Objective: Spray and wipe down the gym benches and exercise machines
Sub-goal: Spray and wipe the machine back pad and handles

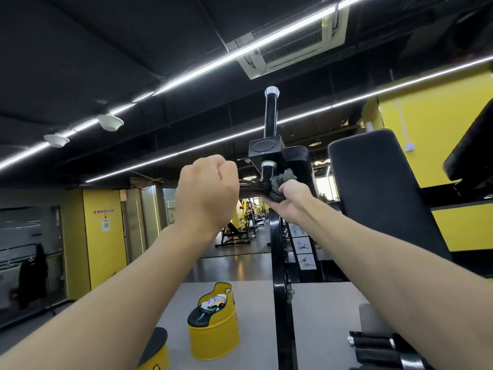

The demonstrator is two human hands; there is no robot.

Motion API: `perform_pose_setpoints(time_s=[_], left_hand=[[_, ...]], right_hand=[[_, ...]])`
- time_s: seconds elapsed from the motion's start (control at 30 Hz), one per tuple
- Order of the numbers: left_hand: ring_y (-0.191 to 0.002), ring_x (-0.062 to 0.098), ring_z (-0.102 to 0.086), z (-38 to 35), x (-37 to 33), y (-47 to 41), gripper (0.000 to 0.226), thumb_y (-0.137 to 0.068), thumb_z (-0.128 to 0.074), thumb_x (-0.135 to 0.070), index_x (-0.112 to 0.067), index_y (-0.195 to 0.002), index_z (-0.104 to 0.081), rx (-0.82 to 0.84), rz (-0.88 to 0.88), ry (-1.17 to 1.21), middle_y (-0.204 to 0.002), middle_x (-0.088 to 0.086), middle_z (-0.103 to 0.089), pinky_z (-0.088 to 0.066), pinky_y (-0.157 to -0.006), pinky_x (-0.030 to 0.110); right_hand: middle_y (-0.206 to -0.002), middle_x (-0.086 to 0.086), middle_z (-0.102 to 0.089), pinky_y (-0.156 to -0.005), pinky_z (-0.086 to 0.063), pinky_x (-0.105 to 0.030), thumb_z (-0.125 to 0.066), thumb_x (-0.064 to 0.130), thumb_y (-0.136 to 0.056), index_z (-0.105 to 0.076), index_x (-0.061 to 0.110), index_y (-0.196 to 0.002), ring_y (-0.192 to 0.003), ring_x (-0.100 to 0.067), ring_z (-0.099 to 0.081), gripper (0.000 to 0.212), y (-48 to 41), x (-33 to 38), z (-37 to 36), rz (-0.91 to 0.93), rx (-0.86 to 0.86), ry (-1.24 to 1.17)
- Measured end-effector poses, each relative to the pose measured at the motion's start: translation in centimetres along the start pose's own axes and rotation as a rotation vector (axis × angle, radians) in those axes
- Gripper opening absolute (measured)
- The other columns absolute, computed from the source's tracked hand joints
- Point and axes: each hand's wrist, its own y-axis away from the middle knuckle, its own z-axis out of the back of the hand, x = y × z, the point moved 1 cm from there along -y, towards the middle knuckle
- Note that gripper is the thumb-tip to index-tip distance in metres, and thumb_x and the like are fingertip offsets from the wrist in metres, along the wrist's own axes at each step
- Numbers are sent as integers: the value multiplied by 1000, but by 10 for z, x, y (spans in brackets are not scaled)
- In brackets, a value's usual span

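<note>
A black exercise machine (277,263) rises in front of me, with an upright post, a square bracket (265,148) and a black peg (271,113) pointing up. My left hand (206,190) is raised with fingers curled round the machine's black handle bar (249,186), which runs to the bracket. My right hand (289,200) grips a crumpled dark grey cloth (280,184) and presses it against the joint under the bracket. A black back pad (378,193) stands to the right of the hands.
Two yellow drum-shaped bins sit on the grey floor below, one (213,327) holding litter, one (154,351) at the bottom edge. Black roller grips (373,348) lie at bottom right. Another pad (472,145) hangs at far right. Yellow walls and more machines (240,225) stand behind.
</note>
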Motion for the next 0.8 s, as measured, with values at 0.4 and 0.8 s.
perform_pose_setpoints(time_s=[0.4,0.8], left_hand=[[-70,32,-57,2,-1,-1,49,-79,-32,-32,3,-73,-65,1,27,-38,-66,18,-61,-48,-65,51],[-87,24,-56,11,8,11,53,-89,-33,-46,-7,-84,-69,75,623,664,-90,9,-69,-43,-77,36]], right_hand=[[-125,-32,-52,-99,-49,-55,-23,-7,-101,-47,-5,-101,-114,-45,-56,23,67,-12,-21,-252,121,-265],[-109,-20,-65,-90,-48,-56,-31,4,-97,-53,6,-117,-95,-36,-68,30,143,-31,-22,-343,414,110]])
